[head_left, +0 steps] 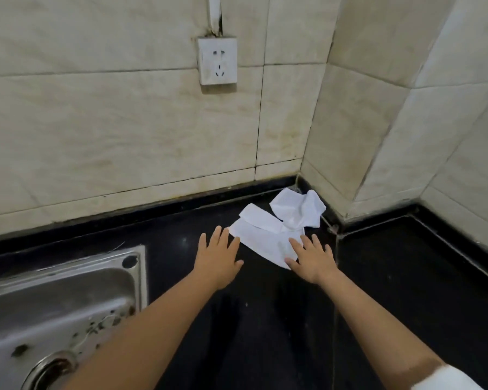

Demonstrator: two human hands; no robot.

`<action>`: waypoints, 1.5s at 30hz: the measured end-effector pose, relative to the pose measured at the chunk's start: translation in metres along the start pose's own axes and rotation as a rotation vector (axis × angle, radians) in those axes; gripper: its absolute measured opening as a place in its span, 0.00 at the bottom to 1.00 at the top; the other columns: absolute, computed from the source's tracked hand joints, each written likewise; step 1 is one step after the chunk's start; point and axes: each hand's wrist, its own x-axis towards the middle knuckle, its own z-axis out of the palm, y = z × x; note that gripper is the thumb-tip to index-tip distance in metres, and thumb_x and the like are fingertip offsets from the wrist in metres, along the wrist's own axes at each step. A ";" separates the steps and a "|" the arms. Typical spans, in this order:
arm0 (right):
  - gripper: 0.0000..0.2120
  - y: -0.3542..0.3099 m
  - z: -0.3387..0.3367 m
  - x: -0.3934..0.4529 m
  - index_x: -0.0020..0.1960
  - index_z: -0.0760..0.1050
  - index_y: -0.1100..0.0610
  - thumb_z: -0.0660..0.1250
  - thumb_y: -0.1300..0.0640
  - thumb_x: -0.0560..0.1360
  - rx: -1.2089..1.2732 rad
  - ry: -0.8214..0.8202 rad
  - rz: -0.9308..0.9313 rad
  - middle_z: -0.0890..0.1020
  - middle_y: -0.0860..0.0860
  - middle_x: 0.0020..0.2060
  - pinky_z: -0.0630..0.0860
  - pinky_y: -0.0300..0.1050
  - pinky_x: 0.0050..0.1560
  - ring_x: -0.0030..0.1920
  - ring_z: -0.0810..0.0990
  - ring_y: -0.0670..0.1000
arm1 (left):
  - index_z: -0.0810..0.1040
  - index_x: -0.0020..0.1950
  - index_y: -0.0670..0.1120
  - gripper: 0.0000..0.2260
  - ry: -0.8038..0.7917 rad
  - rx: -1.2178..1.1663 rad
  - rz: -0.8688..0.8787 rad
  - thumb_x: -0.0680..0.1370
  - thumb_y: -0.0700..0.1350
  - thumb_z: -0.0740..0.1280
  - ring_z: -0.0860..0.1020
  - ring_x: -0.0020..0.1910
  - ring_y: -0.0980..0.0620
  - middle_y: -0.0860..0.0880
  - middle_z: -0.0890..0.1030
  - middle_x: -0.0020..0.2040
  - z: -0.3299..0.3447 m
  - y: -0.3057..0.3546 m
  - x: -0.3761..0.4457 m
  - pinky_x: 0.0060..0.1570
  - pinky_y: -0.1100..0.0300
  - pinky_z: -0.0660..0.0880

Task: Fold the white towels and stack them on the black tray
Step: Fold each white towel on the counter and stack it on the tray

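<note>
A flat white towel (261, 235) lies on the black counter (265, 319) near the wall corner. A second, crumpled white towel (299, 206) sits just behind it, overlapping its far end. My left hand (219, 256) is spread flat with straight fingers on the counter, just left of the flat towel's near-left edge. My right hand (312, 257) is spread flat too, its fingers lying on the towel's near-right corner. No black tray is in view.
A steel sink (54, 299) with a dirty basin is set into the counter at the left. Tiled walls meet in a corner behind the towels, and a white wall socket (217, 61) hangs above. A raised black ledge (406, 249) runs along the right.
</note>
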 end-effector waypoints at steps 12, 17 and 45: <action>0.11 0.005 0.031 0.172 0.56 0.74 0.60 0.58 0.67 0.76 -0.173 -0.006 -0.093 0.74 0.55 0.58 0.72 0.43 0.49 0.57 0.75 0.54 | 0.48 0.76 0.47 0.26 -0.209 -0.044 0.015 0.82 0.54 0.51 0.42 0.76 0.46 0.44 0.47 0.78 0.062 -0.008 0.135 0.74 0.46 0.45; 0.09 0.032 0.034 0.155 0.31 0.78 0.60 0.78 0.67 0.57 0.062 0.326 -0.430 0.77 0.53 0.32 0.66 0.39 0.25 0.33 0.77 0.54 | 0.48 0.77 0.50 0.27 -0.085 -0.147 0.069 0.81 0.53 0.55 0.44 0.77 0.48 0.46 0.47 0.78 0.067 0.004 0.161 0.75 0.51 0.46; 0.10 0.125 0.025 -0.303 0.35 0.79 0.61 0.59 0.62 0.64 -0.125 0.786 0.489 0.79 0.59 0.30 0.75 0.46 0.26 0.29 0.79 0.61 | 0.81 0.35 0.40 0.17 0.614 -0.326 1.256 0.73 0.45 0.55 0.80 0.28 0.45 0.44 0.81 0.30 -0.022 0.182 0.009 0.22 0.56 0.76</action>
